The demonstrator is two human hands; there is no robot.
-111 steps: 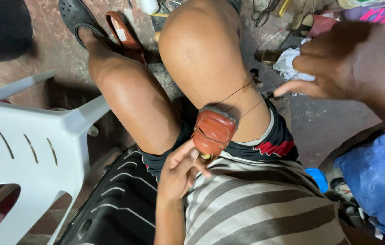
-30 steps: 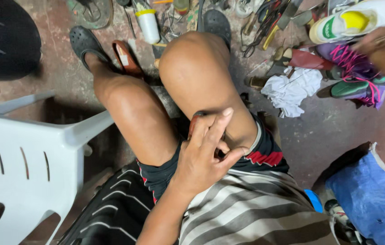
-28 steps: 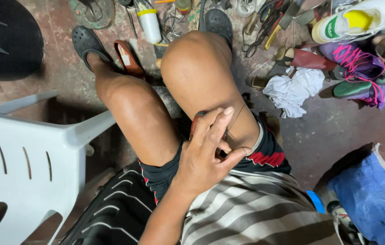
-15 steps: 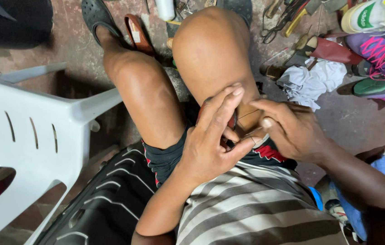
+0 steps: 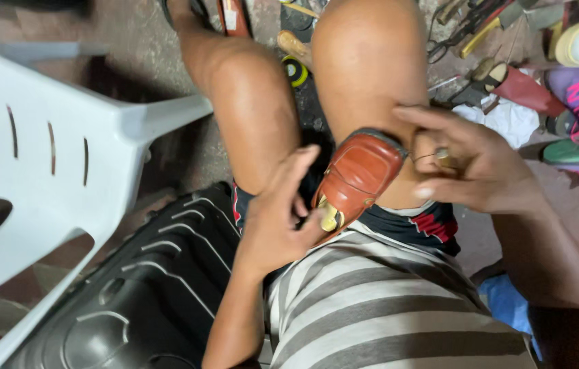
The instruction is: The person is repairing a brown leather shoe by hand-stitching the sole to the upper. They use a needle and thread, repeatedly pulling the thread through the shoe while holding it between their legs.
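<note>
Brown leather shoe (image 5: 357, 174) lies at frame centre, on the lap between the thighs; left hand (image 5: 282, 219) grips its heel end, right hand (image 5: 470, 167) pinches thread (image 5: 426, 157) at upper right; advisable: brace firmly, keep thread taut.

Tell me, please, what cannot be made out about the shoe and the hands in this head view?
- Brown shoe: its heel end is hidden behind the left hand, its sole faces away.
- Right hand: a small tool pinched in its fingers is mostly covered; the thread is too thin to trace.
- Tools on the floor: cut off by the top edge.
</note>
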